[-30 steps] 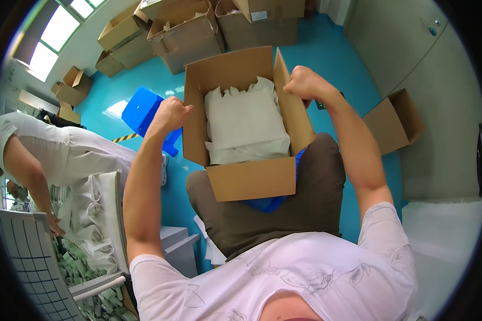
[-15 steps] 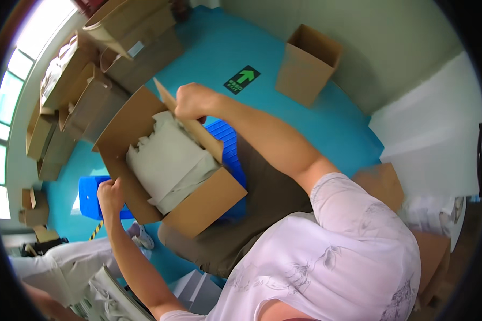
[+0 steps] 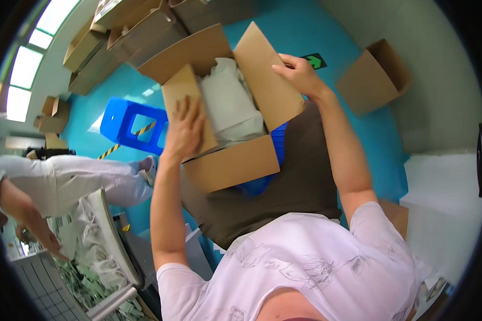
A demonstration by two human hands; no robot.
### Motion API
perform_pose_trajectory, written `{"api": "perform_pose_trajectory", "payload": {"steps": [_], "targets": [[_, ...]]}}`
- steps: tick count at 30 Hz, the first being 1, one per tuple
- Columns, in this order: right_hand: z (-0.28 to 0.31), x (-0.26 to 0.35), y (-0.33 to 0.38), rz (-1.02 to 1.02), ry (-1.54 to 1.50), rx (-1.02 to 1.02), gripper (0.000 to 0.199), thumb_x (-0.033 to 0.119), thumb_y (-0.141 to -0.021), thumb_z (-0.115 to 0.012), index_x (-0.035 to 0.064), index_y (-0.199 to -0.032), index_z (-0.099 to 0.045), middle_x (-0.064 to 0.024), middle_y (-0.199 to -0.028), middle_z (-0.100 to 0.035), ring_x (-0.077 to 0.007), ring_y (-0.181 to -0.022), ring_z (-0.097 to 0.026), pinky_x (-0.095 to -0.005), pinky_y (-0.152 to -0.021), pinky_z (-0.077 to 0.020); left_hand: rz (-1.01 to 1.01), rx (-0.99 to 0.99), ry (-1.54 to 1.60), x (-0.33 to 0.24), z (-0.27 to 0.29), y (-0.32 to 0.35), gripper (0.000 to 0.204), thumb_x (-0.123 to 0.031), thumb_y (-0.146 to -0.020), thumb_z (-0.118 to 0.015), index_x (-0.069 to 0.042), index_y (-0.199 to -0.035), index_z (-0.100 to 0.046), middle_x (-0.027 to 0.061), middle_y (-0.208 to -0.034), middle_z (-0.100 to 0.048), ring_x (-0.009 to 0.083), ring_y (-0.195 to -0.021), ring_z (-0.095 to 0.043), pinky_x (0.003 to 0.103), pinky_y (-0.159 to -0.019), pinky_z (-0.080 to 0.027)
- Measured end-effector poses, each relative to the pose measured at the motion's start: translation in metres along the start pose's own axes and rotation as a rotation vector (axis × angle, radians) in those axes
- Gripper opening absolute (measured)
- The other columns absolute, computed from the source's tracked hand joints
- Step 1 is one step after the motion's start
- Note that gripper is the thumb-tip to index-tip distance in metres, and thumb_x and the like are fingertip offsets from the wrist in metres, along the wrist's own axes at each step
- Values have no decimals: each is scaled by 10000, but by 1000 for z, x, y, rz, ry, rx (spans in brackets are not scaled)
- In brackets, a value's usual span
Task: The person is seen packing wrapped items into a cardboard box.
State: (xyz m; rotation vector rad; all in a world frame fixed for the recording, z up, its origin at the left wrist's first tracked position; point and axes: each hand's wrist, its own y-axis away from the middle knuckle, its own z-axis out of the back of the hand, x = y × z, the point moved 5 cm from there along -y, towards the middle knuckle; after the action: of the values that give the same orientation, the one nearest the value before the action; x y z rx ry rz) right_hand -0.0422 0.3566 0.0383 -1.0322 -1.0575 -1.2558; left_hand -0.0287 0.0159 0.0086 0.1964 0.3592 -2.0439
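Observation:
An open cardboard box [image 3: 231, 163] rests by my lap, its flaps standing up or folded out. Inside lies a bundle of pale grey-white wrapping or bagged material [image 3: 231, 101]; what it covers is hidden. My left hand [image 3: 186, 125] lies flat with fingers spread on the left flap [image 3: 181, 88], which leans inward over the opening. At the outer edge of the right flap [image 3: 268, 80], my right hand [image 3: 301, 77] grips the cardboard, thumb on the inner face and fingers partly hidden behind it. The near flap hangs outward toward my knees.
A blue plastic stool [image 3: 120, 120] stands left of the box. More cartons [image 3: 144, 40] line the far left, and an open one [image 3: 372, 77] stands by the right wall. At lower left, another person [image 3: 91, 174] works beside a container of grey-green pieces [image 3: 93, 286].
My left hand has gone from a fist at the box's left side to lying flat on its flap, now tilted inward. The right flap has swung outward. The view has turned.

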Motion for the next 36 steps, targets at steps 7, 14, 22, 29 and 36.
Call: {"api": "perform_pose_trajectory", "payload": {"steps": [7, 14, 22, 29, 36], "targets": [[-53, 30, 5, 122, -53, 47, 531, 142, -987, -602, -16, -1486, -513, -142, -1400, -624, -212, -1290, -576, -313, -1082, -454, 31, -15, -269, -6, -24, 12, 561, -460, -1029, -515, -220, -1535, -499, 201, -1649, -326, 456, -1537, -231, 589, -1244, -175], [-157, 36, 20, 288, 746, 65, 709, 384, -971, -592, -19, -1531, -430, -305, -1535, -437, -463, -1440, -402, -467, -1191, -343, 40, -25, -234, -8, -25, 14, 548, -446, -1027, -507, -214, -1523, -517, 198, -1639, -350, 451, -1538, -235, 586, -1248, -171], [-198, -24, 28, 360, 1134, 120, 640, 482, -1050, -468, 102, -1563, -438, -285, -1643, -247, -495, -1541, -155, -628, -1243, -63, 28, -66, -218, -8, -23, 17, 567, -404, -991, -533, -176, -1510, -530, 204, -1626, -368, 446, -1527, -264, 580, -1251, -182], [-190, -19, 28, 410, 1123, 133, 665, 504, -996, -571, 115, -1530, -494, -272, -1632, -291, -498, -1528, -200, -633, -1235, -139, 29, -68, -215, -6, -24, 16, 575, -421, -994, -543, -207, -1527, -509, 195, -1637, -351, 439, -1531, -259, 565, -1251, -188], [-158, 4, 47, 473, 1078, 350, 727, 530, -909, -700, 180, -1520, -517, -255, -1631, -305, -443, -1545, -209, -600, -1251, -172, 43, -85, -232, -2, -25, 19, 561, -483, -1024, -516, -230, -1525, -516, 168, -1648, -347, 424, -1540, -245, 556, -1258, -175]]}}
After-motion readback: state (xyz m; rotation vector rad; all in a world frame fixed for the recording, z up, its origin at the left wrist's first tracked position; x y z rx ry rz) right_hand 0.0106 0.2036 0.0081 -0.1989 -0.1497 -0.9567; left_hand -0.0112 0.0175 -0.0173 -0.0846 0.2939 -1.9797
